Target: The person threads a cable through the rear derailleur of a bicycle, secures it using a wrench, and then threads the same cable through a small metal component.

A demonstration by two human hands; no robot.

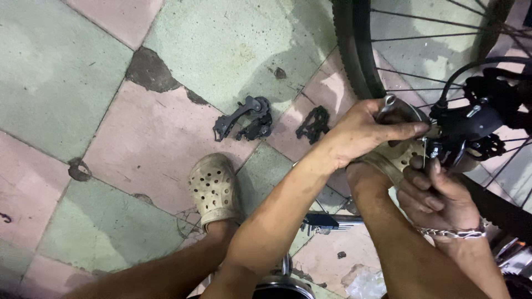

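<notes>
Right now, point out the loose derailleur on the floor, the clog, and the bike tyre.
Derailleur (244, 118), head view, on its black arm.
Clog (213, 188), head view, on its holed top.
Tyre (353, 50), head view, on its black tread.

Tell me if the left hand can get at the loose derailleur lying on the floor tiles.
Probably yes: the loose derailleur lies uncovered on the floor, nothing between. But the left hand is occupied at the mounted derailleur.

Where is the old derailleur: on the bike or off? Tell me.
Off. A black derailleur lies loose on the floor tiles, apart from the wheel and both hands.
</notes>
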